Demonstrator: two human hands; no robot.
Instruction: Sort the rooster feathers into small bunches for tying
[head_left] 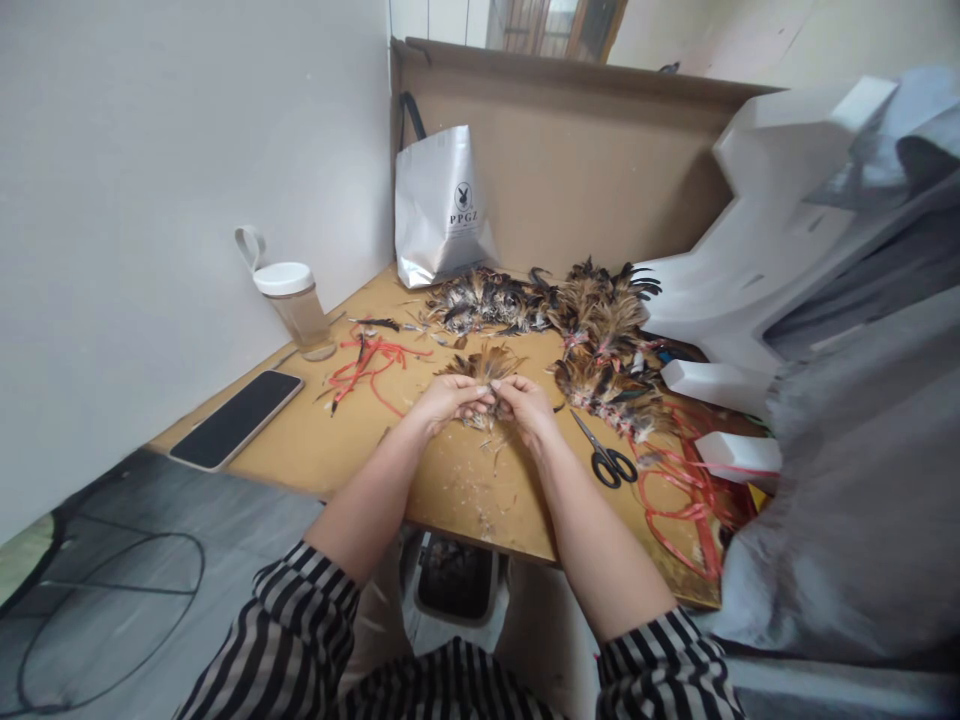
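Both hands meet over the table at a small bunch of brown feathers (487,362), whose tips fan out behind the fingers and whose pale ends hang below. My left hand (450,400) pinches the bunch from the left side. From the right, my right hand (525,405) has thumb and fingers pressed together on it, close to the left fingertips. What lies exactly between the fingers is partly hidden. Black-handled scissors (613,463) rest to the right of my right hand. Beyond them lie tied feather bundles (611,390).
At the back are a feather pile (487,300), more brown bundles (596,305) and a silver bag (435,205). Red ribbon strips (367,362) lie left, with a lidded cup (295,310) and a phone (238,420). Tangled red ribbon (697,510) and white plastic (780,200) stand right. A bin (455,580) is below.
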